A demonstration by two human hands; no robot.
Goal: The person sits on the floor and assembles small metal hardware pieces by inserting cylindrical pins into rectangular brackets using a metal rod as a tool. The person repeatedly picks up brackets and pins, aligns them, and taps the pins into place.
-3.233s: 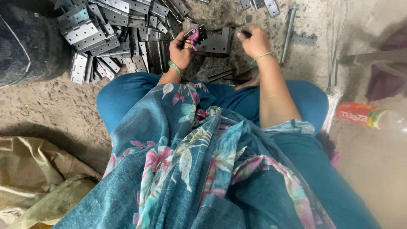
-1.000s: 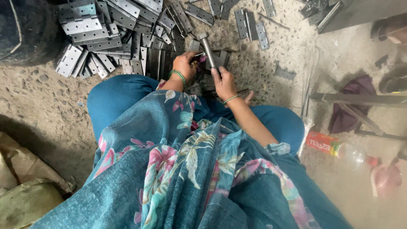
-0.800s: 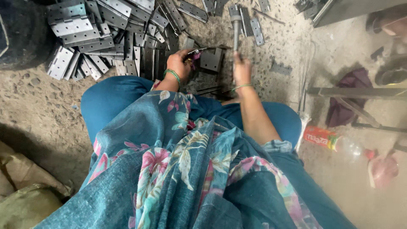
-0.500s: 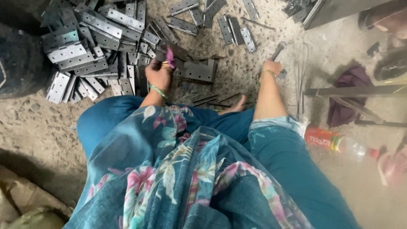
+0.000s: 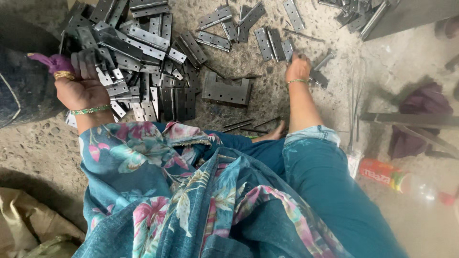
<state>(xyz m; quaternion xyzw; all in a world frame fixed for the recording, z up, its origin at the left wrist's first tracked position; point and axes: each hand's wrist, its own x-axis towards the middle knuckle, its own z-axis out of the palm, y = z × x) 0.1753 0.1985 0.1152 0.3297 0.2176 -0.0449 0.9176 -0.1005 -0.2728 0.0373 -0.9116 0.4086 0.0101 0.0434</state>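
Gritty floor; left hand [image 5: 81, 88] fingers around blurred hinge [image 5: 88, 59], right hand [image 5: 297, 69] fingers hidden.

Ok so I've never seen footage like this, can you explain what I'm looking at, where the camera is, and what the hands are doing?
The camera sits on a person's head and looks down, so you see their own lap in floral cloth and teal trousers. They sit on a rough concrete floor strewn with grey metal hinges. The left hand is raised at the edge of the big pile and grips a dark hinge piece; one fingertip is wrapped in purple. The right hand reaches out to the scattered hinges and thin metal pins farther away; what it grips is unclear. One larger hinge plate lies alone between the hands. A plastic bottle lies at the right.
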